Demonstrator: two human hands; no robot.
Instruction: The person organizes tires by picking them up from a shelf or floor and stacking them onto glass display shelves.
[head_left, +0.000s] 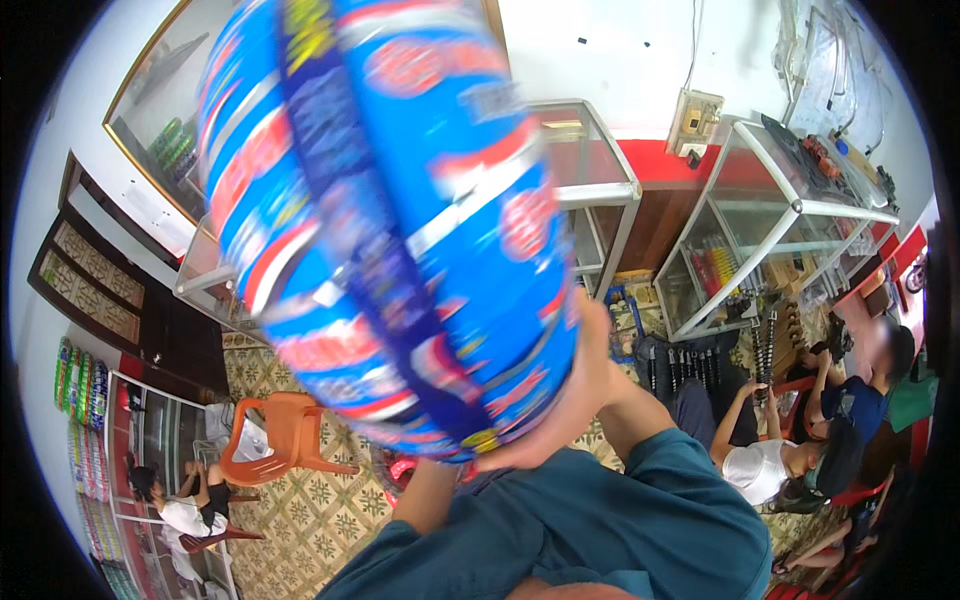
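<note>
A large round bundle in blue, red and white printed wrapping, probably a wrapped tire, fills the upper middle of the head view, blurred by motion. A dark blue printed band runs along it. My right hand supports its lower right side, with the fingers under the lower edge. My left hand is hidden behind the bundle; only the left forearm shows, rising to its underside. Below it, a black and pink-red ring-shaped thing is partly visible near the floor.
An orange plastic chair stands left on the patterned tile floor. Glass display cases stand ahead and right. Several people sit at the right, one holding a shock absorber; another person sits at far left. Wrapped tires are stacked at the left wall.
</note>
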